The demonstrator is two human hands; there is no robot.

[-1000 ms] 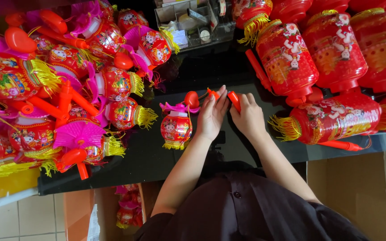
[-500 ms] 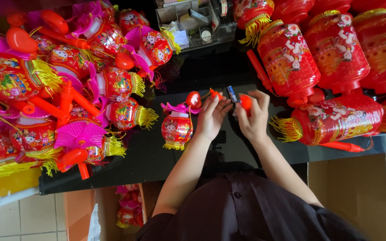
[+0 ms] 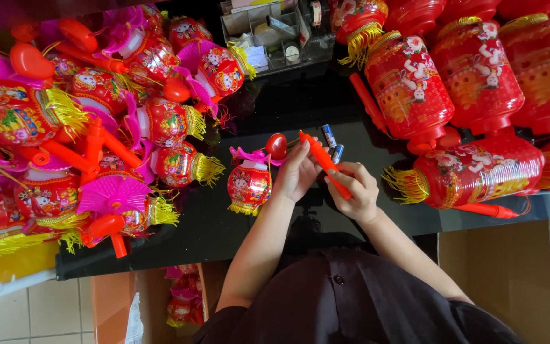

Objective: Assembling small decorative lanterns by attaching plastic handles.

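Here, a heap of small lanterns (image 3: pixel 97 127) fills the table (image 3: pixel 224 229) at nine o'clock. A single small lantern (image 3: pixel 249 185) stands at centre, just left of the left hand (image 3: pixel 297 173), whose fingers curl round the orange stick (image 3: pixel 324 163). The right hand (image 3: pixel 353 190) clasps the stick's lower end. Two batteries (image 3: pixel 333 144) lie at twelve o'clock; big lanterns (image 3: pixel 466 95) crowd two o'clock.

glossy plastic handle (image 3: pixel 326 164) — smooth, shiny black tabletop (image 3: pixel 224 223)

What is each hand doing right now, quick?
Left hand: fingers curled on the upper end of the orange stick.
Right hand: closed around the same stick's lower part.
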